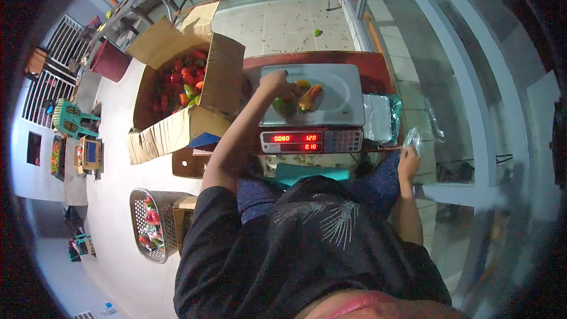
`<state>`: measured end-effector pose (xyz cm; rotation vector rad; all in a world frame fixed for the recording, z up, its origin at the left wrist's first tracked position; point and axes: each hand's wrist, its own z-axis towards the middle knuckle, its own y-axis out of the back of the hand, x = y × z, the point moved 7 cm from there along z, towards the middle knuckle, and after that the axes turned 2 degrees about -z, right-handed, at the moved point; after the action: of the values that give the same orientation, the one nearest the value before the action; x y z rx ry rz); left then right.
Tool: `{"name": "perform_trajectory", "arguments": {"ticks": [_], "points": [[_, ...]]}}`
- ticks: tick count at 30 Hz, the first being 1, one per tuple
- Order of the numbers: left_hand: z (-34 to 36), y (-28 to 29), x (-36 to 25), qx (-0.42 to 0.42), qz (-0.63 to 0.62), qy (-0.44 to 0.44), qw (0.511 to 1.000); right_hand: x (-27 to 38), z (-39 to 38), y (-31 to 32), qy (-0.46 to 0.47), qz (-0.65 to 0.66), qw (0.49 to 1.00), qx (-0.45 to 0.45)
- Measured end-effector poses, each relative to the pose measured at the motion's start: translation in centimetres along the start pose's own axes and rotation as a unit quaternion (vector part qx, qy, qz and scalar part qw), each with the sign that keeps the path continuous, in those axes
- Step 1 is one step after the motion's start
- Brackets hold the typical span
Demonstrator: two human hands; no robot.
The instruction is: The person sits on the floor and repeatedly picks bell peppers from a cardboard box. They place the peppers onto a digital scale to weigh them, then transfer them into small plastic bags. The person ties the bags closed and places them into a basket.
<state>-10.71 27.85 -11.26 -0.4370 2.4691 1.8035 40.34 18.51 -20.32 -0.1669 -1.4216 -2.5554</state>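
My left hand (275,84) reaches over the grey tray (338,77) of a digital weighing scale. Its fingers are curled in beside several bell peppers, and whatever lies between them is hidden. On the tray, a green pepper (283,106) rests just below that hand, with an orange-red pepper (310,98) to its right. Part of a yellow pepper (303,84) shows above them. The scale's front panel (311,140) has lit red digits. Off to the right of the scale, my right hand (408,164) is closed on a clear plastic bag (413,139).
An open cardboard box (224,71) of red and green peppers stands left of the scale. Below it sits a grey plastic basket (137,207) with wrapped peppers. Packs of clear bags (378,118) lie right of the scale. A green pepper (318,33) is on the tiled floor beyond.
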Motion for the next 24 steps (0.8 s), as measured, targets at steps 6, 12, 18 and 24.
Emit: {"name": "perform_trajectory", "arguments": {"ticks": [6,12,18,24], "points": [[0.9,2.5,-0.3,-0.067,-0.229,-0.028,0.971,0.3,0.4,0.8,-0.053,0.028,0.996,0.06],[-0.9,0.1,-8.8,-0.13,-0.291,-0.196,0.927,0.4,1.1,0.5,-0.099,0.033,0.987,0.119],[-1.4,-5.3,-12.6,-0.191,-0.058,-0.268,0.943,-0.3,0.9,-0.1,-0.082,0.026,0.991,0.107],[-3.0,-4.8,-11.6,-0.255,0.035,-0.295,0.92,0.1,0.5,0.4,-0.084,0.028,0.993,0.076]]}}
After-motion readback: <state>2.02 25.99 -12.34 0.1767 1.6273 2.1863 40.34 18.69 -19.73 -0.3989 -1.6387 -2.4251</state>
